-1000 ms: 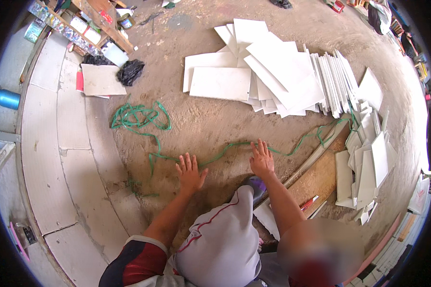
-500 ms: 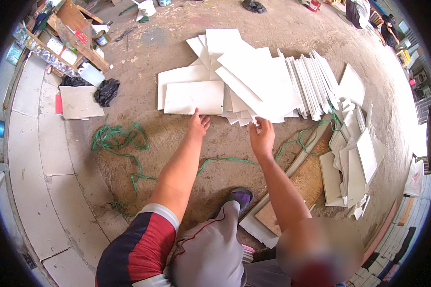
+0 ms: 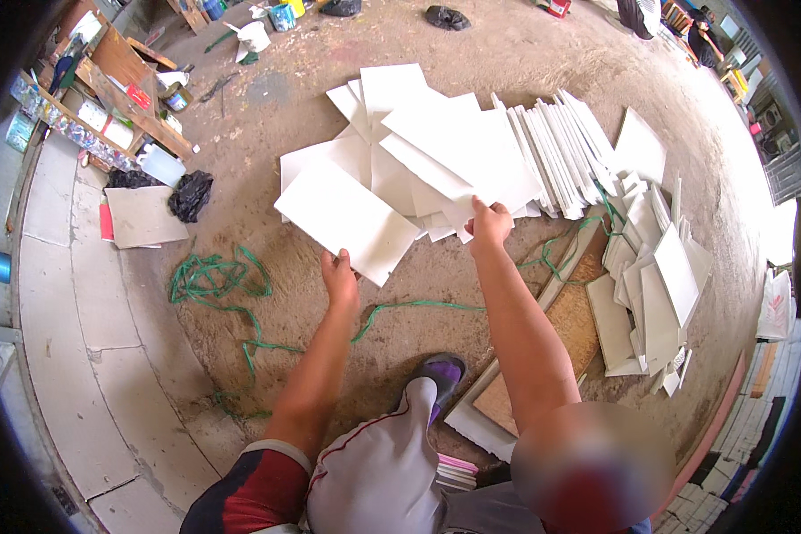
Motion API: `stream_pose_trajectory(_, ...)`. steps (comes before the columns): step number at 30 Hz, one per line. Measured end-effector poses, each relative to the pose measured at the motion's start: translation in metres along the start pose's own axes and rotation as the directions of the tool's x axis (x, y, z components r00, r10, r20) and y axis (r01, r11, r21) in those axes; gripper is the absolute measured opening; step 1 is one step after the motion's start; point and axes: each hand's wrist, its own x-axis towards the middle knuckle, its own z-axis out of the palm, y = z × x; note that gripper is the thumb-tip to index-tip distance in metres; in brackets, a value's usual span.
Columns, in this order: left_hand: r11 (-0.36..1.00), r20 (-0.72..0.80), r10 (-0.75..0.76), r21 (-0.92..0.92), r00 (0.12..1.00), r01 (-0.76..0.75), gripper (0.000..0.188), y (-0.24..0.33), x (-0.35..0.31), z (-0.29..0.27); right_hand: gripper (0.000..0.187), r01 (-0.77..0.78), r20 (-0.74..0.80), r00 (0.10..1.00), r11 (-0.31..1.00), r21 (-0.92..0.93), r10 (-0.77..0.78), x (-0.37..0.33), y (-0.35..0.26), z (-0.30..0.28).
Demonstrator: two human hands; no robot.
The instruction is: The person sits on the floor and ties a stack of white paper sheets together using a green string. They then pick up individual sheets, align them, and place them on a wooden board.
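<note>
My left hand [image 3: 341, 278] pinches the near edge of a white rectangular board [image 3: 347, 218], thumb on top and fingers underneath. The board is tilted askew over the left part of a loose pile of similar white sheets. To its right, my right hand [image 3: 490, 222] is closed at the near corner of another white board [image 3: 440, 165] lying on the pile. Its thumb and finger appear to grip that corner, though the sheet's underside is hidden.
Right of the pile, several white boards [image 3: 561, 156] lean in a row. Broken white pieces [image 3: 663, 285] are heaped nearer, beside a brown plank [image 3: 556, 343]. Green twine [image 3: 214, 278] trails across the floor. A wooden rack [image 3: 120, 80] with containers stands far left.
My left hand has drawn its board toward me and turned it clockwise off the pile's edge. My right hand has moved slightly up to the corner of the other board.
</note>
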Motion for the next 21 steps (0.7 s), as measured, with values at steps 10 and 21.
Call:
stream_pose_trajectory(10,0.963,0.062,0.262,-0.084,0.963,-0.256,0.025,0.031,-0.027,0.047,0.027,0.270,-0.089,0.962,0.847,0.458,-0.259,-0.008,-0.056,-0.062)
stream_pose_trajectory(21,0.907,0.346,0.364,0.081,0.865,-0.414,0.031,0.055,-0.051,0.086,0.029,0.445,-0.284,0.893,0.774,0.450,-0.348,-0.036,-0.053,-0.165)
